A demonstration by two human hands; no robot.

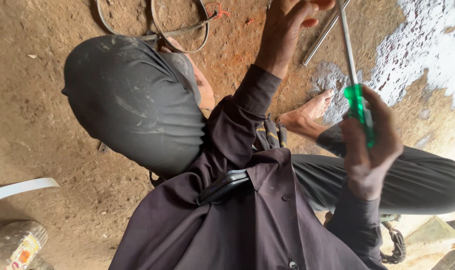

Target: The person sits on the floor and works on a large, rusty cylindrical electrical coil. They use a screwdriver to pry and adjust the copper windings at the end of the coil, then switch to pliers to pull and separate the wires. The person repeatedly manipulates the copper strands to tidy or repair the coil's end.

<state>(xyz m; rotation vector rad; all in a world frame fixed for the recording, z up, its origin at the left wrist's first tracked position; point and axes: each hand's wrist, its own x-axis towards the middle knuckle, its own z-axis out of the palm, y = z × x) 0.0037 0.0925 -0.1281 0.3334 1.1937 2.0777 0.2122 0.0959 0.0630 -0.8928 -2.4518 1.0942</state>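
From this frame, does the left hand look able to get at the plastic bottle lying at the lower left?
Probably not as things stand. The left hand is stretched forward at the top of the view, while the plastic bottle lies low on the dirt floor, beyond the raised knee.

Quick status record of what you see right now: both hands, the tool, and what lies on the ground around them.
right hand: fist closed round the green handle of a screwdriver, shaft pointing toward the top edge
left hand: raised at the top edge, fingers curled; what it grips is cut off
posture: squatting on a dirt floor, bare foot showing
shirt pocket: dark flat case sticking out
ground, top: wire loops, metal rod
ground, bottom left: plastic bottle, white strip
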